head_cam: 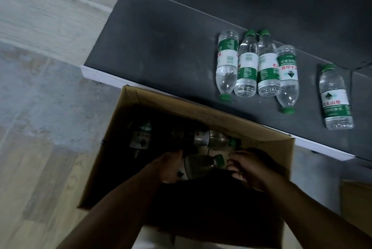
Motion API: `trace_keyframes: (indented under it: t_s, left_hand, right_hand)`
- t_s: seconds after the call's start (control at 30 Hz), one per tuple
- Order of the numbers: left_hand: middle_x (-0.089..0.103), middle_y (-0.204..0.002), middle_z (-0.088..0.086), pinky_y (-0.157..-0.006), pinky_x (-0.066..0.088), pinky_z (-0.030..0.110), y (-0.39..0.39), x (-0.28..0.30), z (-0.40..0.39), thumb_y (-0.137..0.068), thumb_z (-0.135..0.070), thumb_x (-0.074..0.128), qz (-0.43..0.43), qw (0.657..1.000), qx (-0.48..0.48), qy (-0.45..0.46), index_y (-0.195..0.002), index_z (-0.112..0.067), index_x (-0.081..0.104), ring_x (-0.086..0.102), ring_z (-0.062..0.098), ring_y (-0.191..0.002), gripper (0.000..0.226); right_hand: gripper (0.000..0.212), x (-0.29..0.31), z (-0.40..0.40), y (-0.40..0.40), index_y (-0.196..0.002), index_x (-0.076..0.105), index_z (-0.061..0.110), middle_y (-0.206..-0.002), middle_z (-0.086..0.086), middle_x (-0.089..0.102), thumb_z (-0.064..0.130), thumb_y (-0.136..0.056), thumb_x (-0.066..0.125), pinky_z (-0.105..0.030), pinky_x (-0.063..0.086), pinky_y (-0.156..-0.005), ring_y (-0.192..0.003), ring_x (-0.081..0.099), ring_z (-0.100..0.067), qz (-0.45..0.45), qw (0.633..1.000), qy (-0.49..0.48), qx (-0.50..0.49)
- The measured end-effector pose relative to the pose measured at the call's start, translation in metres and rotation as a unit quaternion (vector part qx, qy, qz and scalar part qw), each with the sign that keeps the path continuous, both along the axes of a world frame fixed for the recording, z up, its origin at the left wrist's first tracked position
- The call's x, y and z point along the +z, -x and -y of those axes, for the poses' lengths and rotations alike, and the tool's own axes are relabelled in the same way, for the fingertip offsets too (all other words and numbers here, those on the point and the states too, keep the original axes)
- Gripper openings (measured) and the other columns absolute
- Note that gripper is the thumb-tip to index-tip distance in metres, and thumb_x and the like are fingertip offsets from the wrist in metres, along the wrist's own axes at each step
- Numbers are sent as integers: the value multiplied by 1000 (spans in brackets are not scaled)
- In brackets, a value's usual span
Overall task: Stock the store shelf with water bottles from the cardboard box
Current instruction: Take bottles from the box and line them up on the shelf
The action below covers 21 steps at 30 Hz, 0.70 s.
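Reaching into the box [261, 138], the left hand [171, 166] grips a bottle [199, 165] lying inside while the right hand [244, 167], fingers loosely curled, nears its cap, likely steadying the lift toward the shelf [161, 43].
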<state>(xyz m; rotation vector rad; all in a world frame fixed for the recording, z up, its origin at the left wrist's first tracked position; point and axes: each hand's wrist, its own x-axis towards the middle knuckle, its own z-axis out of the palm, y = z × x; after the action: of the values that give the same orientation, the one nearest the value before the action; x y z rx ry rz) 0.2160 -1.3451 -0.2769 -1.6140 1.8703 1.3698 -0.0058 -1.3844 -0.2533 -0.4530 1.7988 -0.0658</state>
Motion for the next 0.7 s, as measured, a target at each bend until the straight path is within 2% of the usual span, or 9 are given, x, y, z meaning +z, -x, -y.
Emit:
trace_keyframes:
  t_s: [0.03, 0.1, 0.2, 0.33, 0.5, 0.57, 0.63, 0.7]
  left_hand:
    - [39, -143, 12, -101, 36, 27, -2, 13, 3, -84, -23, 69, 4, 1000, 6, -12, -142, -7, 28, 40, 32, -132, 73]
    - [39, -136, 6, -99, 32, 21, -5, 42, 4, -80, -28, 74, -13, 997, 55, -47, -145, -8, 23, 39, 29, -133, 85]
    - [30, -149, 16, -106, 34, 30, -11, 95, 12, -69, -33, 83, -17, 998, 52, -18, -150, -5, 2, 37, 31, -135, 117]
    - [44, -137, 12, -94, 42, 31, -24, 180, 22, -62, -35, 86, -31, 994, 107, 11, -138, -9, 30, 46, 27, -125, 98]
    - [54, -129, 0, -97, 48, 38, -42, 300, 28, -56, -33, 89, -105, 978, 180, 15, -134, -20, 41, 51, 20, -118, 93]
    - [58, -124, -4, -94, 50, 34, -46, 348, 28, -55, -32, 89, -140, 971, 194, 1, -133, -21, 44, 54, 15, -113, 90]
    - [58, -126, -6, -96, 50, 36, -54, 403, 33, -52, -33, 89, -163, 969, 183, 13, -133, -23, 43, 54, 14, -115, 94]
    - [59, -126, -6, -97, 49, 38, -59, 435, 34, -50, -33, 89, -176, 968, 181, 16, -132, -23, 45, 55, 14, -116, 93]
  right_hand:
    - [13, 10, -1, -2, -94, 55, 22, -89, -2, 61, 20, -99, 43, -30, 45, -68, -79, 59, -14, 2, 1000, 1, -11]
    - [14, 34, -6, -8, -96, 54, 21, -87, -2, 61, 19, -99, 41, -30, 45, -65, -79, 59, -15, 11, 1000, 2, -26]
    - [14, 81, -11, -22, -99, 58, 19, -89, -2, 64, 15, -98, 45, -30, 45, -66, -82, 61, -16, 50, 998, 8, -40]
    - [24, 163, -11, -47, -100, 61, 23, -97, 4, 68, 7, -97, 42, -32, 46, -69, -89, 62, -16, 124, 990, 36, -57]
    - [32, 289, -9, -71, -114, 61, 17, -103, -1, 71, -1, -94, 43, -35, 50, -78, -88, 67, -19, 205, 977, 56, -25]
    - [33, 339, -6, -79, -115, 62, 15, -93, 1, 71, -2, -93, 44, -40, 48, -85, -78, 68, -18, 240, 969, 67, 3]
    - [39, 394, -1, -85, -116, 63, 16, -89, 0, 70, -8, -90, 47, -38, 50, -79, -73, 66, -16, 253, 963, 85, 33]
    - [42, 432, 1, -91, -115, 64, 14, -100, -8, 70, -13, -86, 49, -35, 52, -70, -81, 65, -21, 262, 960, 86, 55]
